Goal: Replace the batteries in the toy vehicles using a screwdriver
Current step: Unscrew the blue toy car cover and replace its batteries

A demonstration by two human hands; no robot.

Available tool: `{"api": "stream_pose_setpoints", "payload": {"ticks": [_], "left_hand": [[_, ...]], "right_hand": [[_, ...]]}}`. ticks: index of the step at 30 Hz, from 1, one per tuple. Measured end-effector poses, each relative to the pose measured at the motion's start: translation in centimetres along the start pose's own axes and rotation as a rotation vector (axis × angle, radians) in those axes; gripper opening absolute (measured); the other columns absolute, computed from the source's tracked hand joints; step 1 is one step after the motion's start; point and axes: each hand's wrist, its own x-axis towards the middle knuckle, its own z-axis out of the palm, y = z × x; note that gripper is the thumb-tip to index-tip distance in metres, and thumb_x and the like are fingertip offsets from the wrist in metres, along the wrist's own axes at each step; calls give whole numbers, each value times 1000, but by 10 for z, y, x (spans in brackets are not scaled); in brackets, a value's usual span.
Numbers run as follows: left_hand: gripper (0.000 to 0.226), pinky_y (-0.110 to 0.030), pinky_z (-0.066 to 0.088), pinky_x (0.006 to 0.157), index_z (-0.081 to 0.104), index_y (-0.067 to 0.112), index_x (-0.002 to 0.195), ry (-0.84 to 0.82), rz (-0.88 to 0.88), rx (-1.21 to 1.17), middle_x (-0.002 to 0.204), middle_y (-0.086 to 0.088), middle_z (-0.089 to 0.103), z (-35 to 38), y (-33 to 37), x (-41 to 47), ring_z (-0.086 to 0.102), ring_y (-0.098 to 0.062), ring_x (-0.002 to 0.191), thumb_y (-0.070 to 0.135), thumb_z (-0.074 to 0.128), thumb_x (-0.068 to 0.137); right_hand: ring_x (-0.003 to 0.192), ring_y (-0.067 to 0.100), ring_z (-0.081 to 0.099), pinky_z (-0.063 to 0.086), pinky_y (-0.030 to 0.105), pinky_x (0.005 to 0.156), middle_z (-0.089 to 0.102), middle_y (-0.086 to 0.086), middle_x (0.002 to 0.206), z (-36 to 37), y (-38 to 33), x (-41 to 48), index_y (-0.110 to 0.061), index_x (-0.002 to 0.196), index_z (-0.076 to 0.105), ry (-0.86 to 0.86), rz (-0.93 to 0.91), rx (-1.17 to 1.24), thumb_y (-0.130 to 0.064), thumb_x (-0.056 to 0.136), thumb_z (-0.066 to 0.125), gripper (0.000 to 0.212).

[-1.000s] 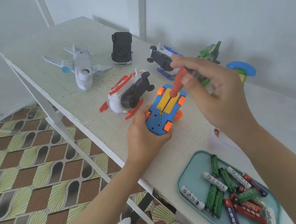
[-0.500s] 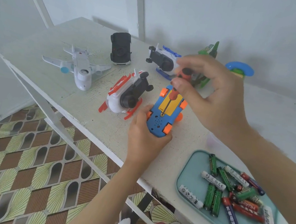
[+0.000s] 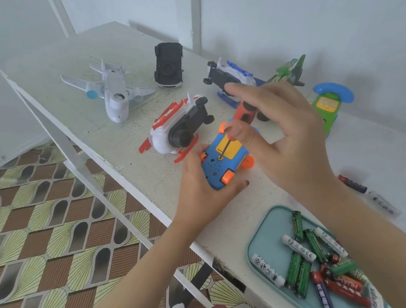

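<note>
The left hand (image 3: pixel 202 184) grips the upturned blue toy car (image 3: pixel 217 165) near the surface's (image 3: pixel 118 146) near edge. The right hand (image 3: pixel 288 140) pinches the red screwdriver (image 3: pixel 245 112), its tip on the car's yellow hatch. A red-and-white toy (image 3: pixel 170 133) crowds just left, with a white plane (image 3: pixel 114 90) and a black car (image 3: pixel 169 65) farther off. A tray (image 3: pixel 269 224) of batteries (image 3: pixel 311 265) lies right. The bare paint between is cracked. Below is a patterned floor (image 3: pixel 41 222).

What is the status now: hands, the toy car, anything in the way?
Left hand grips blue toy car, underside up. Right hand holds screwdriver, tip at yellow battery cover. Nothing else in the way.
</note>
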Motion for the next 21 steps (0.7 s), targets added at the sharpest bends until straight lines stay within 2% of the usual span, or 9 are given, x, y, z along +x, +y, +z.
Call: {"api": "stream_pose_setpoints", "payload": {"ticks": [3,6,9,11,13,17,19,21], "left_hand": [[64,-7,42,74,42,20,120,30,15,-6,109,6,51,1,2,2,49,10,97,19,84,72],[61,-4,41,69,42,23,116,39,34,4,103,11,51,0,0,3,50,14,92,10,82,72],[63,-9,46,69,41,28,117,36,43,1,109,2,55,-2,-3,6,57,-2,94,14,82,71],[63,-14,49,69,40,34,116,38,68,13,109,1,56,-4,-5,11,59,-10,94,20,80,69],[63,-19,51,71,40,34,116,19,97,38,109,1,56,-7,-9,16,58,-15,96,21,79,68],[66,-32,53,76,41,33,118,-43,131,86,107,6,55,-15,-14,27,57,-17,100,18,81,68],[66,-27,52,73,42,32,116,-54,137,87,102,11,54,-19,-14,31,57,-12,96,15,83,67],[65,-15,48,67,43,32,112,-66,119,71,100,17,53,-22,-14,33,56,-4,92,11,84,66]], "right_hand": [[83,20,58,50,36,80,64,4,87,4,-1,-2,-10,119,66,68,30,-2,-26,85,73,38],[80,22,59,50,35,80,68,4,89,6,-3,-2,-9,121,65,102,40,-22,-24,86,71,39],[81,15,61,50,28,83,67,-5,96,6,-6,0,-7,119,64,140,62,-14,-17,85,71,36],[86,16,63,51,31,85,70,-1,98,7,-6,-1,-5,116,65,131,52,-10,-11,87,67,30],[88,19,63,50,36,85,71,2,96,8,-7,0,-4,115,65,104,27,-43,-6,88,63,27],[86,24,60,46,35,86,68,8,86,8,-9,2,-1,111,64,1,-35,-101,7,88,58,26],[88,26,60,44,33,90,67,9,84,8,-9,3,-1,110,64,-52,-37,-112,9,88,55,26],[97,24,62,43,32,94,67,8,86,9,-10,3,-2,109,64,-66,-23,-109,8,87,55,25]]}}
